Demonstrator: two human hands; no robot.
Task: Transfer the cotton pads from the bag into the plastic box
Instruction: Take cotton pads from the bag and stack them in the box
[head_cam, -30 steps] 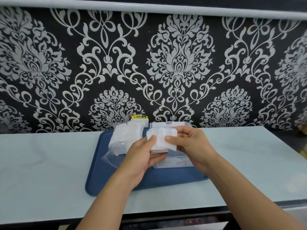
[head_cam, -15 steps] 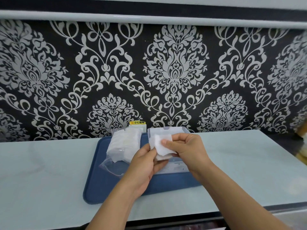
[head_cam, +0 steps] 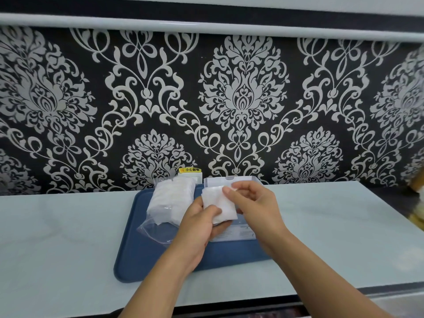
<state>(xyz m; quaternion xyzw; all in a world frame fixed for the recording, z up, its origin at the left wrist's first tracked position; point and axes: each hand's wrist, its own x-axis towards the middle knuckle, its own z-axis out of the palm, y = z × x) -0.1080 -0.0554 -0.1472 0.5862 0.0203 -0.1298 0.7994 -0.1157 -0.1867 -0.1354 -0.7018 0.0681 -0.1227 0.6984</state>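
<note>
Left hand grips white square cotton pads; right hand pinches top pad above clear plastic box; clear bag left of both hands.

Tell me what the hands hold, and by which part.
Left hand grips the white square cotton pads at their lower edge; right hand pinches the top corner.

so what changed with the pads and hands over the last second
Little changed. The left hand holds the stack of cotton pads over the plastic box; the right hand has shifted from the stack's right edge to its top corner, fingertips pinching there. The bag and blue tray stayed put.
</note>
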